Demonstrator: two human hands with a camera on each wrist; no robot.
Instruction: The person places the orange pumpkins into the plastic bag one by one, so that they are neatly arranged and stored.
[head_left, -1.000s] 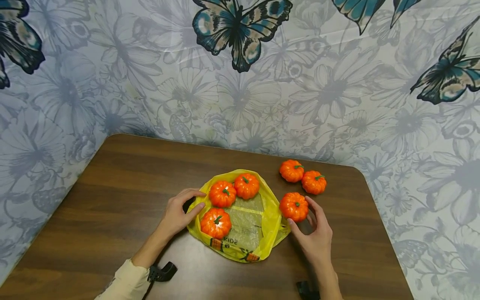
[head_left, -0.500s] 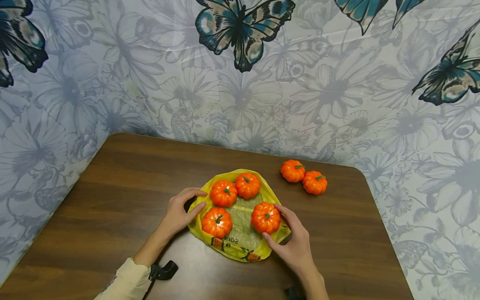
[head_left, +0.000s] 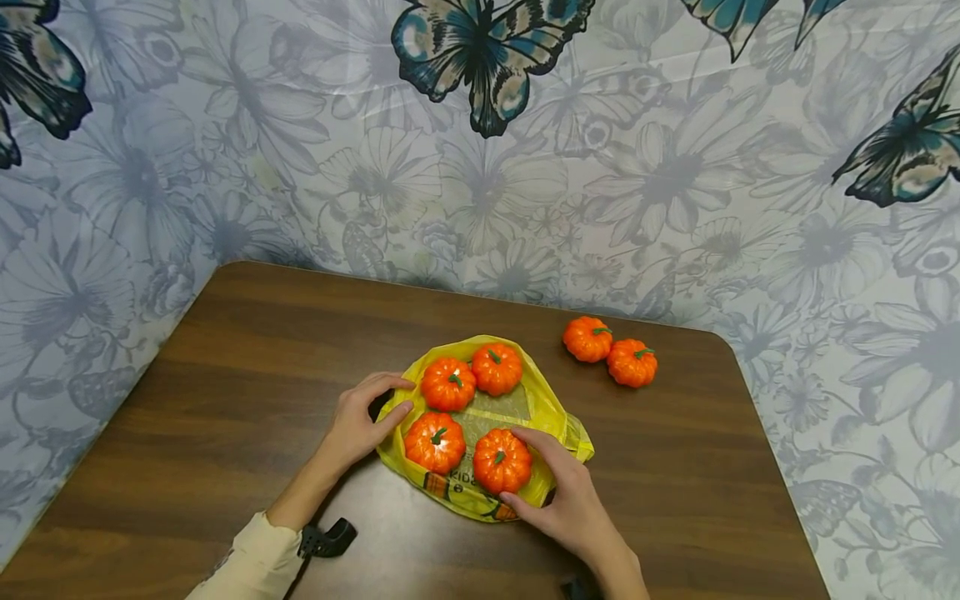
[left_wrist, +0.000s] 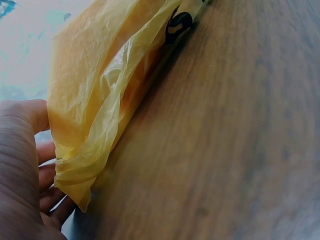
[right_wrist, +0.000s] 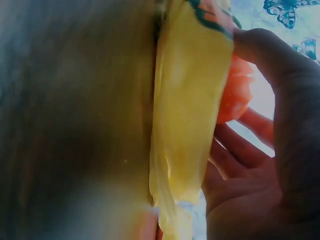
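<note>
A yellow plastic bag (head_left: 551,408) lies spread open on the table, its rim turned up. Three small orange pumpkins rest inside: one near the left rim (head_left: 447,384), one at the back (head_left: 497,368), one at the front (head_left: 435,442). My right hand (head_left: 562,496) grips another pumpkin (head_left: 502,462) between thumb and fingers, over the bag's front right part. In the right wrist view, the bag's side (right_wrist: 190,100) hides part of that pumpkin (right_wrist: 235,95). My left hand (head_left: 363,417) holds the bag's left rim, thumb and fingers about its edge (left_wrist: 75,150).
Two more pumpkins, one farther left (head_left: 587,339) and one beside it (head_left: 632,363), stand at the back right of the brown wooden table (head_left: 285,350). Behind the table hangs a floral backdrop (head_left: 487,200) with butterflies. A black wrist device (head_left: 327,540) is by the left forearm.
My right hand has carried the pumpkin leftward and toward the front, from the bag's right edge to inside its rim. The left hand stays at the left rim.
</note>
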